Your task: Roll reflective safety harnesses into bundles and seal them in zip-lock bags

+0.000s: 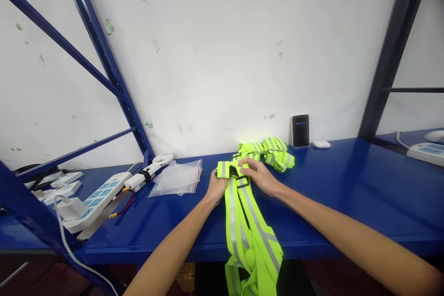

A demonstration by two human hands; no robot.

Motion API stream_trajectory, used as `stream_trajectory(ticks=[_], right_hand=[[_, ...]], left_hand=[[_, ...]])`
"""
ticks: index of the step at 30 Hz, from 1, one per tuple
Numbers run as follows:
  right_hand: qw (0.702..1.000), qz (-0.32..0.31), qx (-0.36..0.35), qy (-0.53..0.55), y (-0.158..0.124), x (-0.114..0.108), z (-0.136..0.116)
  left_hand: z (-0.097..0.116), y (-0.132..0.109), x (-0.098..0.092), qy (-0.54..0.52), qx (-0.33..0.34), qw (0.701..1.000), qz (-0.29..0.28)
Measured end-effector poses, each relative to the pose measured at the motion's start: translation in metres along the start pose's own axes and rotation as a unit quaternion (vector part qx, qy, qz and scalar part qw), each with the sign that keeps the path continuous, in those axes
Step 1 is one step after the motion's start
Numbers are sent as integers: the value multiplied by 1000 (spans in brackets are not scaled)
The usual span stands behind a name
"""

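A neon-yellow reflective vest (250, 222) made of straps with silver stripes hangs over the front edge of the blue table. My left hand (217, 186) is closed around the left side of its upper end, where a strap is folded over. On the other side, my right hand (258, 173) pinches the same end with thumb and fingers. A black buckle (243, 182) shows just below the right fingers. Just behind my hands lie rolled-up straps of the same kind (277, 150), against the wall.
Clear zip bags (178, 177) lie left of my hands, beside a small white fan (163, 159). Further left are a power strip (100, 199) and cables. A small clock display (300, 131) and a white case (321, 144) stand back right. Blue shelf posts (114, 69) flank the table.
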State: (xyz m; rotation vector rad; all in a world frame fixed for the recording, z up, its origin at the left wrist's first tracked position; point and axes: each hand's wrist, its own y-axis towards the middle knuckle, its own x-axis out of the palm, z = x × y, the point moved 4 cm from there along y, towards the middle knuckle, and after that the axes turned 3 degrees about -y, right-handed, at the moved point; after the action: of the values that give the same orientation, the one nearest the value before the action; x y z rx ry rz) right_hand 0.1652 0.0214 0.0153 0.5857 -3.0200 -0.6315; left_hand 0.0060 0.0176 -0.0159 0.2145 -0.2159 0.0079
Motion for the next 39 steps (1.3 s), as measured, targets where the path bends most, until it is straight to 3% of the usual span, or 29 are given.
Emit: stream_trajectory(ticks=[6,11,17,26,35,39], right_hand=[[998,54,-8,-13,3,-6,-4],[997,59,-37,-41,3,-7,-7],[998,23,-59,-11,-2,0,-15],[996,27,-79,-16,-2,2,-9],[999,-17,-38,-6,-1,-1,-12],[998,-23,-38,-33,-4,0,-11]], left_hand=[[7,-5,11,-105,-37,993,-33],[8,-14,22,-139,-82,979,-121],[4,-14,22,-83,-92,986,-116],[3,-14,24,-79,-110,982,-128],[2,-13,18,-41,-86,989,-116],[3,-12,15,-36,-104,984,-141]])
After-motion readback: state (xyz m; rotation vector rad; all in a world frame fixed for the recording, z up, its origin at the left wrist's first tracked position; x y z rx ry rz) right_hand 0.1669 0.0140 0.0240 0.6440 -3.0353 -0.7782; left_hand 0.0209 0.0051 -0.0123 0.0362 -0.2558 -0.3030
